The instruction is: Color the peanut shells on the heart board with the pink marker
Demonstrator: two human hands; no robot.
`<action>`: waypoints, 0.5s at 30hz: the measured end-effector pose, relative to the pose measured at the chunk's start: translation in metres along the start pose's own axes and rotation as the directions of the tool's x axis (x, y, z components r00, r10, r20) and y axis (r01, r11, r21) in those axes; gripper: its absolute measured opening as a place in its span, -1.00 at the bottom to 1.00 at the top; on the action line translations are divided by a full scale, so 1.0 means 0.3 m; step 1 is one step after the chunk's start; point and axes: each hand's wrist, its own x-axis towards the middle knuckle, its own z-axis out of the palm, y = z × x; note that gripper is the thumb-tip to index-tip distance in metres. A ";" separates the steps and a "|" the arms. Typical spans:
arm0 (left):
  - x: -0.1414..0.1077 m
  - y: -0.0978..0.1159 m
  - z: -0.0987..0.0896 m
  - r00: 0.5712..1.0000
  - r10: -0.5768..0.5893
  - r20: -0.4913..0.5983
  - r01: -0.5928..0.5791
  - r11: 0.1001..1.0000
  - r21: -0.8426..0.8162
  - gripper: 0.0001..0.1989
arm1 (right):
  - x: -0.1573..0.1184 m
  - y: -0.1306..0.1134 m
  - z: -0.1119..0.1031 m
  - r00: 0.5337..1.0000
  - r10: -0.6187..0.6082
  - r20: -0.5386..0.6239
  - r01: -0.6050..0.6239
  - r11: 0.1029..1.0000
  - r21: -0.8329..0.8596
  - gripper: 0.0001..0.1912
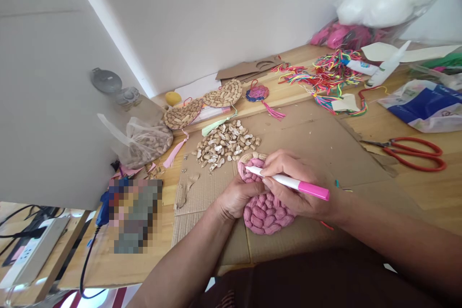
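1. Near the left edge of the tabletop (pixel 164 221), a clear plastic bag (pixel 144 142) is seen slumped, with whole peanuts held in its lower part.
2. Toward the upper-left corner of the cardboard sheet (pixel 288 130), a loose heap of split shells (pixel 227 144) is laid out, kept in no container.
3. By the left hand (pixel 234 197), the peanut-shell piece (pixel 269 214) is gripped at its narrow waist, thumb on top; the other fingers are mostly hidden. The piece is held over the near part of the cardboard.
4. By the right hand (pixel 294 178), a pink marker (pixel 285 181) is pinched, its tip at the piece's upper lobe. The hands are close together; whether they touch cannot be told.
5. Colouring appears to be in hand. Since tan shells are left along the far rim, a steady hold and small tip strokes there seem called for.
6. At the tabletop's far right corner, white filling and pink material are contained in a large clear bag (pixel 418 17).
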 end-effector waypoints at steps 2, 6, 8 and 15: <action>0.000 -0.001 -0.004 1.000 -0.003 -0.003 0.003 1.000 -0.006 -0.59 | 0.000 0.005 0.001 1.000 -0.012 0.021 0.011 0.999 0.032 -0.85; 0.000 -0.004 -0.012 1.000 -0.010 -0.014 0.010 1.000 0.004 -0.61 | 0.002 0.005 0.000 0.999 -0.019 0.034 0.018 0.998 0.053 -0.85; 0.000 -0.003 -0.011 1.000 -0.010 -0.013 0.011 1.000 0.013 -0.58 | 0.002 0.001 -0.002 1.000 -0.003 0.027 0.002 1.000 0.026 -0.86; -0.001 0.002 0.002 1.000 -0.002 -0.001 0.002 1.000 0.023 -0.63 | -0.003 0.000 -0.003 1.000 0.009 -0.010 -0.009 1.000 0.003 -0.86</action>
